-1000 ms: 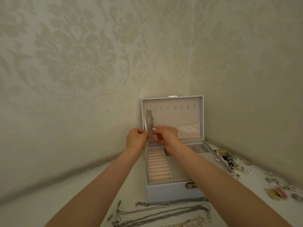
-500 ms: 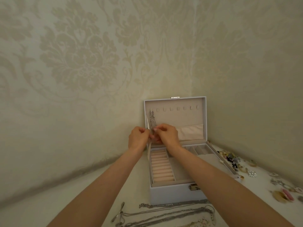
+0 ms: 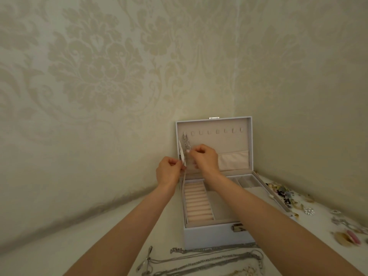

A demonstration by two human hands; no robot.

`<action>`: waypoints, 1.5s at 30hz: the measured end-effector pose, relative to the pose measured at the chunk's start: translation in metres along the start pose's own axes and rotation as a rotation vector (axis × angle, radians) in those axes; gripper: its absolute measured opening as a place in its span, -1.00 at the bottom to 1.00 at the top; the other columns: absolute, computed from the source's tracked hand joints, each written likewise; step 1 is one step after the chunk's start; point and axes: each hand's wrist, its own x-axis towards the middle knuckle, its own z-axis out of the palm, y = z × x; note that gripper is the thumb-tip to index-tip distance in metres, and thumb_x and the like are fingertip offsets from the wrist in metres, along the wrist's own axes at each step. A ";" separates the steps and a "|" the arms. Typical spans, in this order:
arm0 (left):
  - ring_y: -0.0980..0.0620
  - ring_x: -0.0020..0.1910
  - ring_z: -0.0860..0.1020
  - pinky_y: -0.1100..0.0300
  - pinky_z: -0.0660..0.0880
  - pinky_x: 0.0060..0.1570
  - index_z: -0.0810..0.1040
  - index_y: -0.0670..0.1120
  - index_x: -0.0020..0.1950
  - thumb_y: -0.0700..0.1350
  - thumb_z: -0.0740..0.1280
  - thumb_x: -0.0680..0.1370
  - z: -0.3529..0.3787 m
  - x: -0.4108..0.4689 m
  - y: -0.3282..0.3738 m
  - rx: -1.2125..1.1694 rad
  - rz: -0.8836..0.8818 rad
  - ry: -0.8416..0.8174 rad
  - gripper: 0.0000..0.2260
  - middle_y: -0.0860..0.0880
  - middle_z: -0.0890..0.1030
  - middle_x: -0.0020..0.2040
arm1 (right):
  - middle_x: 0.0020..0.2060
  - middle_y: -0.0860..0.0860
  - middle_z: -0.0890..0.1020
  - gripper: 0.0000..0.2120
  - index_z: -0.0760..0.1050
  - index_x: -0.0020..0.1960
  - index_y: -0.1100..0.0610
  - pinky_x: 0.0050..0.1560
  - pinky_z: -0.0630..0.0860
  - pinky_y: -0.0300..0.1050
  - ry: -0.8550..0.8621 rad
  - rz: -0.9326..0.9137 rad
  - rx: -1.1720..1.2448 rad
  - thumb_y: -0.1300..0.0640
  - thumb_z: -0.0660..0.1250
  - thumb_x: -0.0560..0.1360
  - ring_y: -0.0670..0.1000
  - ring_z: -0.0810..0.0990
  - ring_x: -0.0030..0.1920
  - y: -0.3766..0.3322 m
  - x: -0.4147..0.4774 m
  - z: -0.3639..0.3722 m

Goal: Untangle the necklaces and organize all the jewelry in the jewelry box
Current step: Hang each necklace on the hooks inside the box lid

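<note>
Pinching: left hand (image 3: pixel 169 173) and right hand (image 3: pixel 204 159) each grip necklace (image 3: pixel 186 143)
Necklace: hangs against lid (image 3: pixel 229 142), centre frame, between hands

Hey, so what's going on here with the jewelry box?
A person is working on a silver necklace that appears to hang from the leftmost hooks inside the raised lid of the open jewelry box. The left hand and right hand each pinch the chain. The ring rolls look empty. More chains lie on the table in front of the box, and small jewelry pieces lie to its right.
</note>
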 end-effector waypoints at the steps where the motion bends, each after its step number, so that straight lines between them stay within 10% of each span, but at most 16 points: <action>1: -0.14 -0.13 0.63 -0.06 0.55 0.00 0.46 -0.09 -0.23 -0.21 0.32 0.49 0.002 -0.001 0.000 -0.015 0.004 0.002 -0.90 -0.02 0.64 -0.31 | -0.37 0.00 0.55 -0.89 0.51 -0.23 0.16 -0.37 0.51 -0.14 -0.022 0.004 0.094 0.20 0.43 0.41 -0.02 0.50 -0.37 -0.003 -0.003 -0.003; 11: -0.08 -0.22 0.65 -0.05 0.58 -0.06 0.43 -0.09 -0.21 -0.21 0.31 0.51 0.002 -0.007 0.008 -0.044 0.061 0.060 -0.88 -0.13 0.64 -0.21 | -0.33 0.02 0.62 -0.88 0.63 -0.04 0.26 -0.47 0.38 -0.38 -0.143 -0.034 0.099 0.28 0.41 0.43 -0.17 0.51 -0.47 -0.013 -0.011 -0.006; 17: -0.02 -0.34 0.65 0.08 0.62 -0.15 0.49 -0.24 -0.11 -0.22 0.34 0.51 0.011 -0.012 0.017 -0.245 -0.076 -0.063 -0.91 -0.20 0.65 -0.16 | -0.24 -0.07 0.59 -0.94 0.62 -0.11 0.14 -0.02 0.55 -0.09 -0.032 -0.080 -0.075 0.17 0.39 0.44 -0.01 0.60 -0.11 -0.001 -0.010 -0.007; 27: -0.13 -0.13 0.64 -0.02 0.60 -0.06 0.62 -0.20 -0.09 -0.29 0.33 0.46 0.017 -0.018 0.013 -0.027 0.062 -0.141 -0.91 -0.20 0.67 -0.12 | -0.23 0.10 0.64 -0.84 0.59 -0.01 0.22 -0.33 0.49 -0.28 -0.263 0.233 0.241 0.27 0.44 0.41 -0.02 0.59 -0.25 -0.004 0.001 -0.017; 35: -0.14 0.15 0.39 0.08 0.31 0.01 0.50 -0.15 0.21 -0.21 0.20 0.51 0.014 -0.019 0.000 0.882 0.557 0.039 -0.71 -0.10 0.53 0.15 | -0.18 0.06 0.70 -0.86 0.67 -0.09 0.08 0.06 0.56 -0.01 -0.037 -0.047 -0.383 0.24 0.44 0.37 0.06 0.65 -0.08 0.007 0.018 -0.027; 45: -0.11 -0.25 0.50 0.14 0.39 -0.36 0.62 -0.15 -0.02 -0.35 0.46 0.11 0.019 -0.016 -0.017 0.947 0.732 0.104 -0.55 -0.09 0.58 -0.08 | -0.05 0.09 0.67 -0.84 0.57 0.06 0.15 0.00 0.35 -0.06 0.061 -0.480 -0.865 0.15 0.25 0.55 0.15 0.59 -0.03 0.006 0.029 -0.054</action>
